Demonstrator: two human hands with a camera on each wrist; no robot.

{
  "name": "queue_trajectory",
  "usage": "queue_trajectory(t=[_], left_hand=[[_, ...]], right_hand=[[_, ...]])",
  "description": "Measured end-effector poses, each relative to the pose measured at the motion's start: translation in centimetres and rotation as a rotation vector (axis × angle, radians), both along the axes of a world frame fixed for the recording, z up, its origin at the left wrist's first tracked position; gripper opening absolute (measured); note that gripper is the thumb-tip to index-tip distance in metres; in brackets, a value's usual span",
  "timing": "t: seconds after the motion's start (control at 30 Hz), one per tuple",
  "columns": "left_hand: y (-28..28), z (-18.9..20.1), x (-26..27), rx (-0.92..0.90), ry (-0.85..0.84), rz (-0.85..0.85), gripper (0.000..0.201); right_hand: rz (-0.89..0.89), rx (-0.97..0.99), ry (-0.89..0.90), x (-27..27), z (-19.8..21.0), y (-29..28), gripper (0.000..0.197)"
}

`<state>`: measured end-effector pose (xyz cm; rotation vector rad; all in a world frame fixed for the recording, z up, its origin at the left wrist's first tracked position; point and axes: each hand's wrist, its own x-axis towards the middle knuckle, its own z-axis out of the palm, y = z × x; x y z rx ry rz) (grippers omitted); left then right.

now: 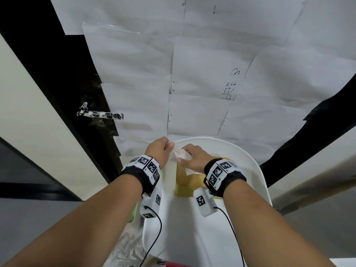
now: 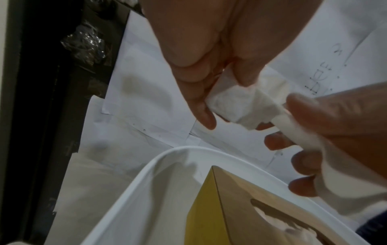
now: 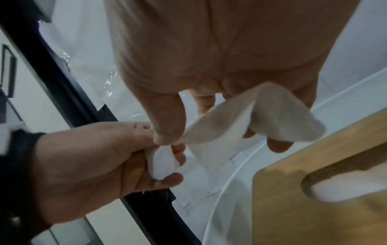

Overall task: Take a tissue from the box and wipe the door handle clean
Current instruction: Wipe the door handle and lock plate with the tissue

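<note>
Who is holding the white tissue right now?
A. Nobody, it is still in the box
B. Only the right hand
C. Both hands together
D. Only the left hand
C: the left hand and the right hand both pinch the tissue above the tissue box.

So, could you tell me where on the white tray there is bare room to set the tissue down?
Bare tray floor runs left of and nearer than the tissue box. Its far end is crowded: left hand and right hand hold the tissue there.
</note>
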<state>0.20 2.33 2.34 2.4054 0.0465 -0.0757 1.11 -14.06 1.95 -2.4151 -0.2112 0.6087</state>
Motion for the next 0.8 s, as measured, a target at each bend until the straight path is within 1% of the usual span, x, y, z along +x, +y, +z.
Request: queue_trajectory(t=[0.03,0.1,0.13,0.17,0.2,0.27,0.37,0.47,0.5,0.53,0.6,0.63,0.73,0.8], left_hand=[[0.2,0.1,-0.1,-0.008,0.006,0.020,0.022],[0.6,0.3,-0.4,-0.039,0.017,0.052,0.018],[0.7,0.4,-0.5,-0.082,0.021,0.069,0.017],[0.9,0.5,-0.7,-0.132,0.027,0.088,0.016],[1.0,0.7,-0.9,-0.147,0.024,0.098,0.016],[1.4,1.2,-1.3,-0.081,-0.011,0.104,0.017],[2.1,2.0,-1.8,-0.035,-0.042,0.129,0.021],[2.7,2.6,-2.3,0.032,-0.051,0.157,0.029],[3.0,2.7,-2.4,0.040,-0.059,0.169,0.030],[3.3,2.9,-2.6,0.045,-0.072,0.180,0.030],[4.0,3.1,-2.8,0.049,-0.093,0.205,0.031],[4.4,3.1,-2.9,0.047,-0.101,0.220,0.033],[5.9,3.2,-3.3,0.029,-0.138,0.260,0.039],[6.8,3.3,-3.7,0.008,-0.165,0.253,0.040]], right_hand=[[0.019,-0.011,-0.032,0.0,0.0,0.2,0.046],[0.022,-0.021,-0.131,-0.1,0.3,0.6,0.021],[0.005,-0.005,-0.171,-0.3,0.7,0.8,0.016],[-0.022,0.020,-0.192,-0.3,0.9,0.9,0.018],[-0.054,0.048,-0.197,-0.5,1.2,1.1,0.024],[-0.113,0.090,-0.182,-0.5,1.7,1.5,0.034],[-0.137,0.119,-0.166,-0.5,2.1,2.5,0.021],[-0.206,0.217,-0.099,-0.9,2.6,3.5,0.017],[-0.200,0.232,-0.070,-1.2,3.0,3.9,0.018],[-0.168,0.232,-0.045,-1.5,3.4,4.3,0.024],[-0.075,0.202,-0.013,-1.9,4.1,5.1,0.042],[-0.037,0.186,-0.005,-2.0,4.2,5.6,0.045],[0.004,0.169,-0.075,-2.0,4.0,6.9,0.035],[-0.031,0.141,-0.139,-1.9,3.9,7.8,0.026]])
